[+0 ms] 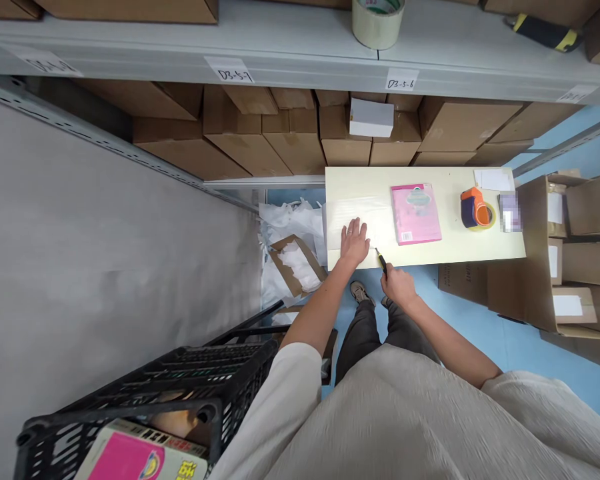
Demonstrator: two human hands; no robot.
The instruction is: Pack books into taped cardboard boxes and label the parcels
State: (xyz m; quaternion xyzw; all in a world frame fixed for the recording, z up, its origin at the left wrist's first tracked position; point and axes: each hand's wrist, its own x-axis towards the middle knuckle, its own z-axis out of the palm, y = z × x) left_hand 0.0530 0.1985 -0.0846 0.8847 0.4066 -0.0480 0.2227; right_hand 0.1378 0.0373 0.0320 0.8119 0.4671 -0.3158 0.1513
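Note:
My left hand (355,241) lies flat with its fingers spread, pressing on a pale, thin sheet (353,210) at the left end of the cream-coloured table (460,250). In my right hand (399,285), just off the front edge, is a utility knife (382,261) with a yellow and black handle. Its tip points to the sheet's lower right corner. To the right of the sheet lies a pink book (416,215), flat on the table. An orange tape dispenser (475,208) stands farther right.
A white card (494,179) and a purple packet (510,212) lie at the table's right end. Cardboard boxes (295,140) fill the shelf behind. A tape roll (378,23) sits on the upper shelf. Black crates (240,373) stand at lower left, white wrapping (300,220) beside the table.

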